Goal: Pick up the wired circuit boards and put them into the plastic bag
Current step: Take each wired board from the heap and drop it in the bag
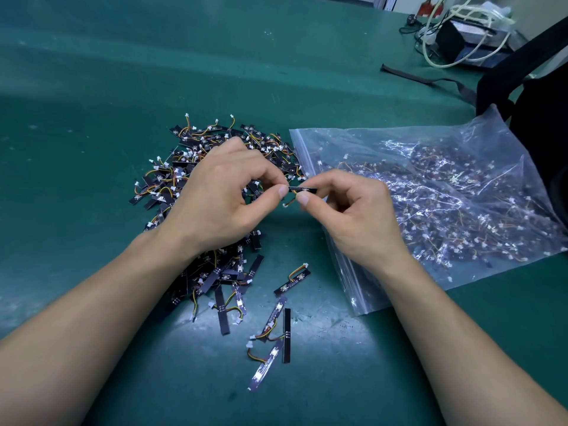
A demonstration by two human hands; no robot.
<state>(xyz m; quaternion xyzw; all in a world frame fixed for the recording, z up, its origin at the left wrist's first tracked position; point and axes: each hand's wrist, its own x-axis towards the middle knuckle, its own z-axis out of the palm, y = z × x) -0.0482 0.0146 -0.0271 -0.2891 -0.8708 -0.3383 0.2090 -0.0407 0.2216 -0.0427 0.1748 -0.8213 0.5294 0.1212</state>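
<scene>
Two hands meet over the green worktop (92,87): our left hand (221,192) and our right hand (347,210) each pinch one end of a single wired circuit board (302,189) between thumb and forefinger, holding it level just beside the zip mouth of the plastic bag (488,127). That bag lies flat on our right with many boards inside. A pile (172,176) of boards sits beneath and behind our left hand, and a few loose boards (292,282) lie scattered nearer to us. At the far right we see a black bag (541,87) and coiled white cables (436,32).
</scene>
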